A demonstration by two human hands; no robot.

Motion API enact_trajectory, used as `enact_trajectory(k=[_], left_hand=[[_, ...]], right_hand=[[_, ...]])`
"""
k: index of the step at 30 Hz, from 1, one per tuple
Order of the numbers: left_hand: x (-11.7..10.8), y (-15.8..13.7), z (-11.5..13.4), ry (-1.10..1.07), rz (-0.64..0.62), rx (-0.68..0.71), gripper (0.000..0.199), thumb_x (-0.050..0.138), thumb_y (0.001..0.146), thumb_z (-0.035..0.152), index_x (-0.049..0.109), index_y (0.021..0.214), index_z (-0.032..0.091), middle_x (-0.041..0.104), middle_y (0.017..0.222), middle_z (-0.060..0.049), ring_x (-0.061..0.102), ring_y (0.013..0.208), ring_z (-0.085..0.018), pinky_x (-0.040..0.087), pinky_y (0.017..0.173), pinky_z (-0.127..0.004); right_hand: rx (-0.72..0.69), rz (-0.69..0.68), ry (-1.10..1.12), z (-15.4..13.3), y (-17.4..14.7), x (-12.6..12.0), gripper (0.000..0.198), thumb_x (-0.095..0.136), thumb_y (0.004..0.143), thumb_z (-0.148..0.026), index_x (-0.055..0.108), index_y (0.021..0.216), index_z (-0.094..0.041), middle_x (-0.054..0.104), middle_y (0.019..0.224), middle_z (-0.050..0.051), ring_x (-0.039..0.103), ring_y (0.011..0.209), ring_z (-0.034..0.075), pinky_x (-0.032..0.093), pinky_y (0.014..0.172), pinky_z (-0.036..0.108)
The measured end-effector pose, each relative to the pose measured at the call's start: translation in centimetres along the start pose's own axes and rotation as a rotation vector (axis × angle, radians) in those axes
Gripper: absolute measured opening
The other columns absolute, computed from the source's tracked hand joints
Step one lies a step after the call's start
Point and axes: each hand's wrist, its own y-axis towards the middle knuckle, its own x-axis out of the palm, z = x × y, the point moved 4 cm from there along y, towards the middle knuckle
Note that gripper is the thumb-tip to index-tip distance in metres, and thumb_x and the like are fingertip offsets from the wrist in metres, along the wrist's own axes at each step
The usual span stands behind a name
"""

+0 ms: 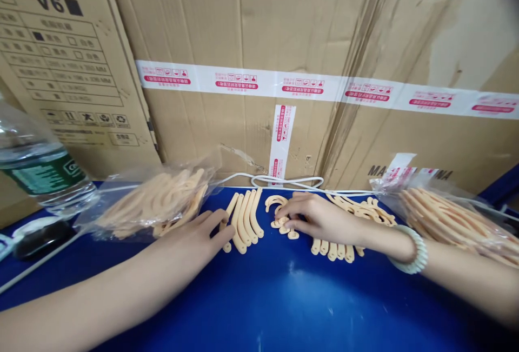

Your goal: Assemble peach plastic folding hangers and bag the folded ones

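My left hand (208,230) is closed at the leftmost strip of a row of beige curved strips (243,222), its thumb and fingers on either side of that strip. The strips are smooth and tube-like, with a small hole at the near end. In the middle, my right hand (310,214) bends over a small heap of curled beige pieces (291,233), fingertips pinched down on one of them. Its fingers partly cover the heap. Under and behind the right wrist are more beige strips (332,252), several ends side by side, and a looser pile (365,208).
Plastic bags of beige strips lie at left (150,203) and right (454,222). A water bottle (44,168) and a black object (42,239) are far left. A white cable (287,180) runs along taped cardboard boxes (227,125) behind the blue table (275,298).
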Motion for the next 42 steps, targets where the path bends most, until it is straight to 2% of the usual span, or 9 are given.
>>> enact_trajectory(k=[4,7,11,15,21,26,31,35,42], left_hand=[[0.4,0.4,0.1,0.126,-0.093,0.031,0.056,0.041,0.064,-0.002,0.066,0.105,0.027,0.062,0.113,-0.007,0.063,0.09,-0.025,0.049,0.073,-0.031],[0.0,0.7,0.0,0.117,-0.035,0.022,0.048,0.037,0.068,0.0,0.066,0.098,0.025,0.063,0.106,-0.006,0.063,0.076,-0.021,0.048,0.064,-0.027],[-2.0,0.9,1.5,0.069,0.101,0.113,0.05,0.031,0.075,-0.004,0.062,0.104,0.022,0.065,0.113,-0.008,0.067,0.074,-0.02,0.051,0.062,-0.028],[-4.0,1.4,4.1,-0.35,0.155,0.126,0.026,0.04,0.097,0.012,0.059,0.112,0.022,0.063,0.118,-0.007,0.067,0.098,-0.018,0.054,0.08,-0.025],[-1.9,2.9,5.9,-0.872,0.181,-0.106,0.015,0.063,0.09,0.016,0.073,0.082,0.023,0.069,0.097,-0.002,0.068,0.094,-0.016,0.055,0.082,-0.023],[0.3,2.9,5.9,-1.181,0.234,-0.332,0.011,0.072,0.081,0.019,0.064,0.074,0.021,0.061,0.084,0.0,0.065,0.079,-0.014,0.056,0.063,-0.02],[0.7,2.7,6.1,-1.525,0.318,-0.374,0.042,0.075,0.075,0.011,0.039,0.09,0.026,0.065,0.087,0.007,0.069,0.075,-0.012,0.061,0.069,-0.026],[1.0,2.7,5.6,-1.472,0.303,-0.448,0.048,0.077,0.074,0.015,0.046,0.109,0.023,0.064,0.087,0.004,0.067,0.081,-0.013,0.059,0.075,-0.027],[1.2,2.8,6.1,-1.306,0.106,-0.381,0.016,0.072,0.082,0.026,0.058,0.078,0.019,0.058,0.079,0.002,0.058,0.077,-0.014,0.047,0.068,-0.026]], right_hand=[[0.077,0.177,0.138,0.0,-0.4,-0.6,0.017,0.055,0.097,-0.026,0.069,0.102,-0.018,0.074,0.089,0.006,0.068,0.08,0.017,0.053,0.074,0.033],[0.165,0.34,0.29,-0.7,-1.3,-1.3,0.022,0.047,0.101,-0.032,0.06,0.112,-0.017,0.072,0.078,0.004,0.069,0.066,0.015,0.056,0.064,0.03],[0.336,0.528,0.793,-2.4,-3.3,-0.8,0.021,0.067,0.091,-0.034,0.064,0.106,-0.02,0.077,0.088,0.006,0.074,0.072,0.017,0.06,0.067,0.028],[0.509,0.591,1.06,-4.0,-5.4,1.3,0.021,0.08,0.081,-0.031,0.074,0.099,-0.022,0.079,0.093,0.008,0.076,0.083,0.021,0.062,0.07,0.026],[0.519,0.68,1.09,-4.4,-6.6,3.2,0.023,0.076,0.085,-0.039,0.077,0.102,-0.025,0.077,0.103,0.01,0.073,0.098,0.026,0.063,0.085,0.035],[0.502,0.645,1.035,-4.4,-6.2,3.5,0.013,0.078,0.083,-0.033,0.075,0.086,-0.021,0.079,0.09,0.008,0.076,0.078,0.022,0.064,0.066,0.026],[0.579,0.595,1.156,-4.3,-5.9,4.2,0.029,0.084,0.075,-0.029,0.056,0.081,-0.021,0.078,0.084,0.004,0.076,0.075,0.02,0.062,0.061,0.024],[0.568,0.559,1.137,-4.1,-6.0,4.4,0.025,0.084,0.075,-0.026,0.067,0.092,-0.019,0.076,0.089,0.004,0.074,0.08,0.018,0.063,0.065,0.023],[0.504,0.498,1.152,-3.8,-5.8,4.3,0.011,0.082,0.076,-0.026,0.076,0.081,-0.019,0.072,0.1,0.005,0.069,0.092,0.016,0.061,0.073,0.02]])
